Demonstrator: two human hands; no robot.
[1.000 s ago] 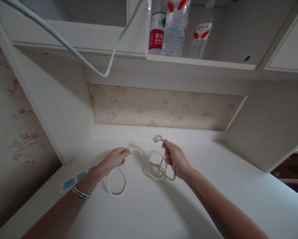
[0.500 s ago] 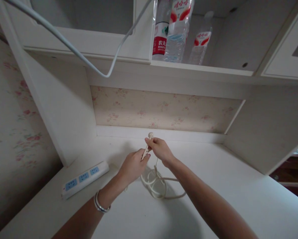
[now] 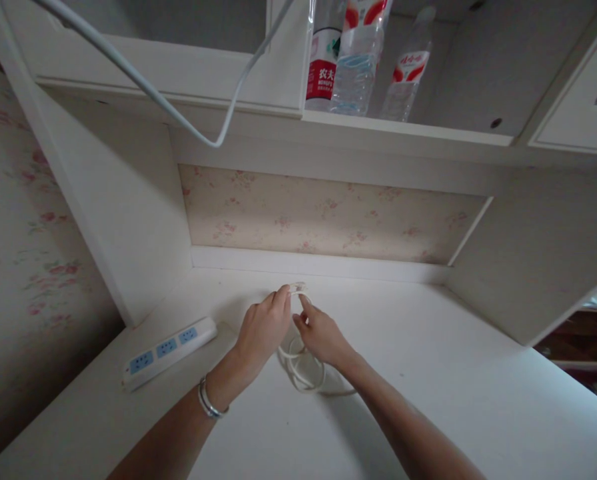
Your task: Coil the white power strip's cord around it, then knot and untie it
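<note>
A white power strip (image 3: 169, 353) with blue socket panels lies on the desk at the left. Pale loops of its power cord (image 3: 308, 389) rest on the desktop below my hands. My left hand (image 3: 264, 328) is closed around a folded bundle of the cord, whose bends (image 3: 297, 288) stick out past the fingertips. Close beside it, my right hand (image 3: 323, 335) has its index finger up against the cord and its thumb bent below; the other fingers curl in. The cord's path inside the right hand is partly hidden.
Above the white desk (image 3: 428, 400) hangs a cabinet shelf (image 3: 408, 131) with several plastic bottles (image 3: 356, 73). A light-coloured cable (image 3: 148, 87) dangles at upper left in front of the cabinet. Side panels (image 3: 123, 200) and a papered back wall (image 3: 318, 210) enclose the desk.
The straight folded bundle between my hands has tipped, and its bends now show beyond my left fingertips. My right hand has dropped slightly off the bundle's far end; the loops on the desk have shifted left.
</note>
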